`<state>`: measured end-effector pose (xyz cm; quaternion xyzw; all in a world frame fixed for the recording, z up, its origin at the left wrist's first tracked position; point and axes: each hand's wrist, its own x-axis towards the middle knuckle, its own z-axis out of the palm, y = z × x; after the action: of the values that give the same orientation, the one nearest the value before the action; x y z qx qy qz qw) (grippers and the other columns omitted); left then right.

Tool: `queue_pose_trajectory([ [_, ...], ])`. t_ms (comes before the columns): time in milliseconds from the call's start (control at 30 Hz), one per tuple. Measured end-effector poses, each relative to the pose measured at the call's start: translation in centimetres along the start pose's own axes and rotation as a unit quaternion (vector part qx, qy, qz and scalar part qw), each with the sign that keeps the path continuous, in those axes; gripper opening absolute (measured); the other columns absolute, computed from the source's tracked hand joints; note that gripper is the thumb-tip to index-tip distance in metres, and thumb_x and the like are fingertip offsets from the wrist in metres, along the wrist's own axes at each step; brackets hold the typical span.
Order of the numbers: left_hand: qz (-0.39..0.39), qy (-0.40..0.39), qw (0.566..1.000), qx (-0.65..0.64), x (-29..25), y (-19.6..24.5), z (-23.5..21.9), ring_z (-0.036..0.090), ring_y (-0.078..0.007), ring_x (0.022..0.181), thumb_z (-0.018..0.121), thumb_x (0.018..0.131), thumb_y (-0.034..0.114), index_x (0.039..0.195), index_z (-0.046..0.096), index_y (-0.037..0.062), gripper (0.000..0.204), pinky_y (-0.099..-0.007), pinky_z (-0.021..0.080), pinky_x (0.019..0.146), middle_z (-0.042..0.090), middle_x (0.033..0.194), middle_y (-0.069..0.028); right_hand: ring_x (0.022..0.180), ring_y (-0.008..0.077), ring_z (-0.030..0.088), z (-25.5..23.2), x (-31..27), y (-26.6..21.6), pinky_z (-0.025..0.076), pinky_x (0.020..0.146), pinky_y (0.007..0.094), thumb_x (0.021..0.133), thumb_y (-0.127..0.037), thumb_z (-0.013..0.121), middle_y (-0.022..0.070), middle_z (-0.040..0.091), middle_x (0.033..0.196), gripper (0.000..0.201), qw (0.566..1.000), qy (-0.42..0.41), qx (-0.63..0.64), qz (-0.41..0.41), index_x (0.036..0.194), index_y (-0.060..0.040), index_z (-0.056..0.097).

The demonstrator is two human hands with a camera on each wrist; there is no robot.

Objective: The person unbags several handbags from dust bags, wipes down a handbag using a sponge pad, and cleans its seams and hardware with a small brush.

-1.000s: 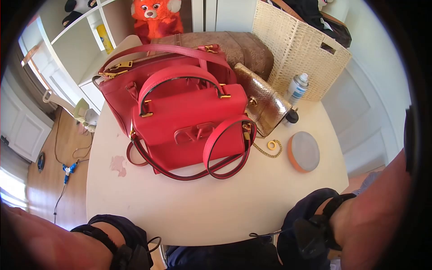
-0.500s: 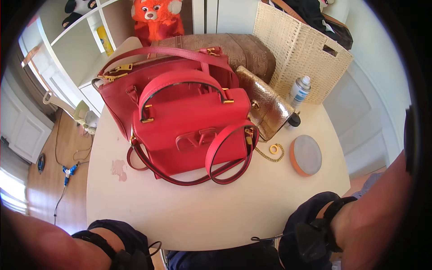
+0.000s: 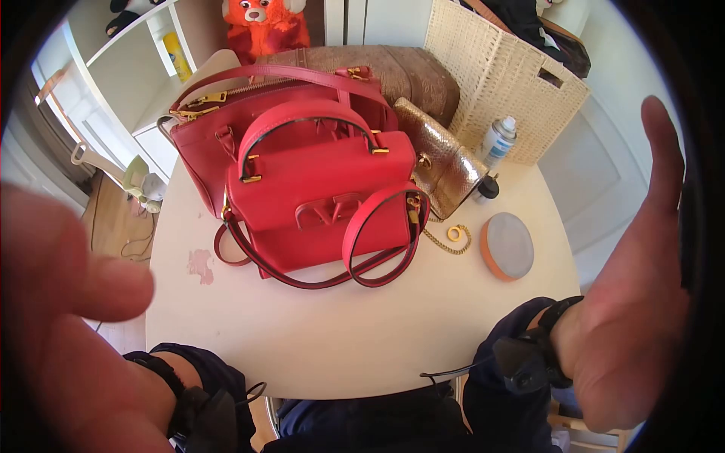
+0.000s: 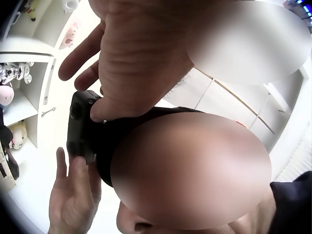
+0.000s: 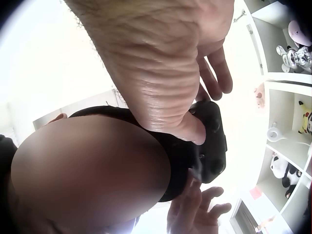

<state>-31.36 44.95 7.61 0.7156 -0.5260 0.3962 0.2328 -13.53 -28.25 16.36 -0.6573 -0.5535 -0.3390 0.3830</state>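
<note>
A black camera [image 4: 80, 129] sits on a dark headband at the person's forehead. In the left wrist view the left hand [image 4: 139, 63] is beside it, thumb tip right at its edge and fingers extended. The right wrist view shows the right hand [image 5: 161, 73] at the other side, its thumb overlapping the camera housing and its fingers loosely straight. In the head view the blurred left hand [image 3: 68, 302] is at the left edge, thumb toward the table. The right hand [image 3: 630, 309] stands at the right edge with one digit pointing up. Nearest on the table is a red handbag [image 3: 325, 196].
Behind it stand a larger dark-red bag [image 3: 200, 151], a brown patterned bag [image 3: 423, 75] and a gold clutch [image 3: 438, 155]. A spray can [image 3: 498, 141], a round orange-and-grey tin [image 3: 507, 247] and a cream woven basket [image 3: 483, 68] are to the right. White shelves [image 3: 113, 75] flank the left.
Earlier only the wrists and forearms showed at the sides. Now both hands have come down into the head view. The bags and other table items keep their places.
</note>
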Motion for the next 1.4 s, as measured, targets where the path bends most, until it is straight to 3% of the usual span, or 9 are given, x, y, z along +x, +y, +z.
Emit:
queue_pose_trajectory([
  [300,-0.009,-0.042,0.999,-0.016,12.1,-1.4,10.8,0.064,-0.0489,0.136,0.064,0.106,0.049,0.153,0.058,-0.0013,0.07,-0.0586,0.056,0.113,0.048,0.162,-0.0366,0.13,0.0401,0.068,-1.9,-0.5,2.0,0.05,0.116,0.0487,0.092,-0.059,0.083,0.0296,0.063,0.148,0.1,0.999,-0.03,0.008,0.023,0.161,0.0043,0.047],
  [567,-0.014,-0.077,0.997,-0.03,20.1,-2.6,18.3,0.065,-0.0485,0.136,0.065,0.105,0.049,0.153,0.058,-0.0012,0.07,-0.0582,0.056,0.113,0.048,0.162,-0.0364,0.129,0.0396,0.068,1.2,2.0,3.9,0.05,0.115,0.0485,0.092,-0.058,0.084,0.0292,0.064,0.148,0.1,0.997,-0.056,0.013,0.042,0.161,0.0043,0.047],
  [633,-0.015,-0.087,0.995,-0.033,21.8,-2.8,19.7,0.065,-0.0484,0.136,0.065,0.105,0.049,0.153,0.058,-0.0012,0.07,-0.0581,0.056,0.113,0.048,0.162,-0.0364,0.129,0.0395,0.068,-2.6,-0.6,2.7,0.05,0.115,0.0484,0.092,-0.058,0.084,0.0291,0.064,0.148,0.1,0.997,-0.061,0.015,0.047,0.161,0.0043,0.047],
  [767,-0.018,-0.099,0.994,-0.039,24.6,-3.2,22.7,0.065,-0.0481,0.136,0.066,0.105,0.049,0.153,0.058,-0.0011,0.07,-0.0579,0.056,0.113,0.048,0.162,-0.0362,0.129,0.0392,0.068,-3.3,-1.2,1.8,0.051,0.115,0.0483,0.092,-0.057,0.084,0.029,0.064,0.147,0.099,0.995,-0.08,0.017,0.053,0.161,0.0043,0.047],
  [800,-0.017,-0.104,0.994,-0.041,25.3,-3.4,23.3,0.065,-0.0481,0.136,0.066,0.105,0.049,0.153,0.058,-0.0011,0.07,-0.0579,0.056,0.113,0.048,0.162,-0.0362,0.129,0.0392,0.069,0.3,0.8,2.1,0.051,0.115,0.0483,0.092,-0.057,0.084,0.0289,0.064,0.147,0.099,0.995,-0.082,0.016,0.054,0.161,0.0043,0.047],
  [1200,0.0,-0.147,0.988,-0.037,31.9,-5.6,28.8,0.066,-0.0474,0.136,0.067,0.104,0.048,0.153,0.058,-0.001,0.069,-0.0573,0.057,0.113,0.048,0.162,-0.0359,0.128,0.0384,0.069,0.5,1.5,2.7,0.051,0.115,0.048,0.093,-0.056,0.085,0.0285,0.065,0.146,0.098,0.992,-0.117,0.009,0.049,0.16,0.0042,0.048],
  [1333,0.0,-0.162,0.986,-0.043,33.4,-6.1,29.9,0.066,-0.0472,0.135,0.067,0.104,0.048,0.153,0.059,-0.0009,0.069,-0.0571,0.057,0.113,0.048,0.162,-0.0358,0.128,0.0381,0.069,-1.6,1.3,4.0,0.051,0.114,0.0479,0.093,-0.055,0.086,0.0283,0.065,0.146,0.097,0.99,-0.131,0.011,0.055,0.16,0.0042,0.048],
  [1367,0.0,-0.166,0.985,-0.044,33.8,-6.3,30.2,0.066,-0.0471,0.135,0.068,0.104,0.048,0.153,0.059,-0.0009,0.069,-0.057,0.057,0.113,0.048,0.162,-0.0357,0.128,0.0381,0.069,-8.0,-2.4,3.4,0.051,0.114,0.0479,0.093,-0.055,0.086,0.0283,0.065,0.146,0.097,0.989,-0.135,0.011,0.057,0.16,0.0041,0.048],
  [1400,-0.001,-0.171,0.984,-0.046,34.0,-6.4,30.4,0.066,-0.0471,0.135,0.068,0.104,0.048,0.152,0.059,-0.0009,0.069,-0.057,0.057,0.113,0.048,0.162,-0.0357,0.128,0.038,0.069,-9.5,-2.7,3.9,0.051,0.114,0.0479,0.093,-0.055,0.086,0.0282,0.065,0.146,0.097,0.989,-0.138,0.012,0.059,0.16,0.0041,0.048],
])
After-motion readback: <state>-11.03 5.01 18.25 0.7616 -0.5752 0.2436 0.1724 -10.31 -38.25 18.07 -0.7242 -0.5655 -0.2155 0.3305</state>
